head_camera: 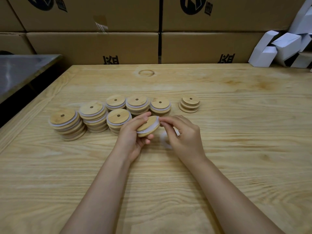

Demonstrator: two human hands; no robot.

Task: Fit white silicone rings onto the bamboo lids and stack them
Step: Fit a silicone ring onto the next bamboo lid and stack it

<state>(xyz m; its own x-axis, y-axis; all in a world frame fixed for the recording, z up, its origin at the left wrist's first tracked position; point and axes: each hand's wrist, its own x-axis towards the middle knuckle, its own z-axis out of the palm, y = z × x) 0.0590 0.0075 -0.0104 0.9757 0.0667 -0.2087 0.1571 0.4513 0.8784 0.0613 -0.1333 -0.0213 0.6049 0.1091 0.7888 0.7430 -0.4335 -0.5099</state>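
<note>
Clamping the bamboo lid (148, 126) is the left hand (130, 138); the right hand (184, 138) pinches a blurred white ring (166, 141).

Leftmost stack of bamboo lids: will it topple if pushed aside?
Likely, if pushed high: the leftmost stack of round bamboo lids is tall and its layers sit visibly offset. The white silicone rings between layers may add grip, so push low.

Table (244, 149): six lid stacks (137, 103) clustered left of centre, one short stack (190, 103) apart to their right. Before the cluster, lid (148, 126) gripped in left hand (130, 137), right hand (184, 137) pinching its right rim. Ring (166, 142) just below right hand. Cartons (94, 46) behind table; small boxes (278, 48) rear right; metal top (20, 71) left.
</note>
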